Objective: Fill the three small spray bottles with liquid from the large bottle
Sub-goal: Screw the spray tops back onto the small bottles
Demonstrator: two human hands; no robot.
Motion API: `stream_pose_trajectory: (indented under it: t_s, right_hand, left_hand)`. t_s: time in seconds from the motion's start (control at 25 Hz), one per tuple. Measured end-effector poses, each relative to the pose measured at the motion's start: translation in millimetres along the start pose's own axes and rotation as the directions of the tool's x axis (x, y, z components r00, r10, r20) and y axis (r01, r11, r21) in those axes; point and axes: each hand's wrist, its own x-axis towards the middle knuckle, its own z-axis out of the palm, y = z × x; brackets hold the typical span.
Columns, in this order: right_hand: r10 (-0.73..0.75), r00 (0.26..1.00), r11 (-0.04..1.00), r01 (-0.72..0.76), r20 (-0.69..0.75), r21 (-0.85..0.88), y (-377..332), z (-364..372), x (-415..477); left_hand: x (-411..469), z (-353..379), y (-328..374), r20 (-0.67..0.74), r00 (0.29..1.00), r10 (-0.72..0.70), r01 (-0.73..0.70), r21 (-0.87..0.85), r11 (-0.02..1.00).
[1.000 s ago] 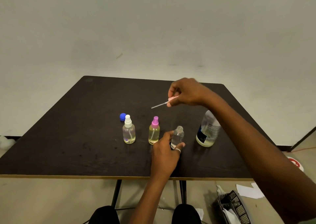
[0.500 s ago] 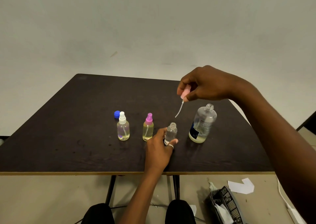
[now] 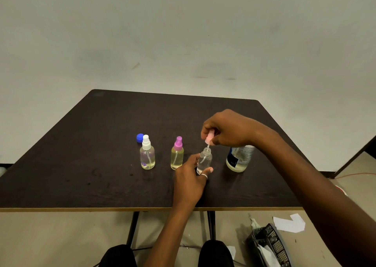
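Here, dark table (image 3: 97, 165), grey wall, left hand (image 3: 190, 177) gripping bottle (image 3: 204, 161), right hand (image 3: 227, 130) pinching sprayer (image 3: 209, 138).

Clear glossy plastic on the small spray bottles (image 3: 147, 157), matt dark wood-grain on the table (image 3: 81, 165), shiny metal ring (image 3: 204, 176).

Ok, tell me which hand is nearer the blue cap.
Left. The left hand grips the third small bottle, two bottles to the right of the blue cap. The right hand holds the pink sprayer farther right.
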Motion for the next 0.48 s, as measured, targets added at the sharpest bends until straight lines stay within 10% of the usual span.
stream_pose_trajectory:
  t_s: [0.48]
  right_hand:
    - [-0.047, 0.998, 0.998, 0.045, -0.031, -0.049, -0.5, 27.5, 5.2]
  left_hand:
    - [3.5, 2.3, 2.0, -0.062, 0.998, -0.010, 0.013, 0.044, 0.999]
